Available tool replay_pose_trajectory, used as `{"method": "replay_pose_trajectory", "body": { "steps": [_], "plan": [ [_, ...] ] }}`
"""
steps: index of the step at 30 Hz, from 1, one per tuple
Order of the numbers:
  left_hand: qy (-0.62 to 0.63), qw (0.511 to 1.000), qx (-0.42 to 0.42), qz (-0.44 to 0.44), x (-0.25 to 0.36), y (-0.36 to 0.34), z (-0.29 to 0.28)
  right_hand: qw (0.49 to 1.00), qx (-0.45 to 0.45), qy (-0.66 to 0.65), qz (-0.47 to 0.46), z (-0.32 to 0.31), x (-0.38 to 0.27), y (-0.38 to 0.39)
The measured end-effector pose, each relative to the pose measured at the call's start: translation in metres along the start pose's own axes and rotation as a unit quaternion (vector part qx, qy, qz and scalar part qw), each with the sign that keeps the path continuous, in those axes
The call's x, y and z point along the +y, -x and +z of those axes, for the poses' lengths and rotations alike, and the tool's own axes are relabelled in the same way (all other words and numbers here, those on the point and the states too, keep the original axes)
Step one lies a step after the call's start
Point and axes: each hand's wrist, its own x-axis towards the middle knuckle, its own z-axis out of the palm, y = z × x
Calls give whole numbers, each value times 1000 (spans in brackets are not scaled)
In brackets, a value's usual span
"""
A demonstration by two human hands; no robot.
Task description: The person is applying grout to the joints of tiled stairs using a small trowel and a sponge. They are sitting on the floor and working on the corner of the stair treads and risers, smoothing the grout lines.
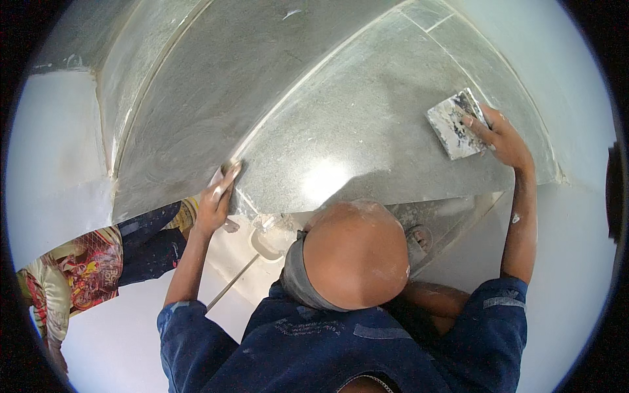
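Note:
My right hand (501, 139) grips a flat rectangular putty blade (457, 124), smeared white with dark patches. One finger lies across its face, held at the right part of a grey plastered surface (367, 118). Over on the left, my left hand (215, 204) is at a raised pale seam by the surface's near edge. Its fingers close around a small pale flat piece (217, 177), whose kind is unclear. Whitish smears mark both hands. A rounded bare knee (357, 252) hides part of the near edge.
At the left stands another person (92, 268) in a patterned top and dark trousers. Below the edge lies a pale pan-like thing (265, 247), with a thin rod (232, 281) beside it. A foot in a sandal (419, 239) shows past the knee. White walls (570, 249) flank the surface.

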Motion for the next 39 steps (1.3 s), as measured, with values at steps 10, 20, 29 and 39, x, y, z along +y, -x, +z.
{"method": "replay_pose_trajectory", "body": {
  "steps": [10, 20, 29, 39],
  "plan": [
    [30, 974, -37, 221, 72, -103, 36, 999, -50, 0, 20, -6, 16, 0],
    [-79, 958, 109, 254, 210, -422, 96, 993, -75, 91, 5, -16, -27, 7],
    [-62, 975, 15, 211, 95, -168, 35, 990, -123, 39, -57, -33, -7, -1],
    [-140, 949, 58, 277, 165, -305, 62, 954, -232, -34, -186, 5, 23, -44]
  ]
}}
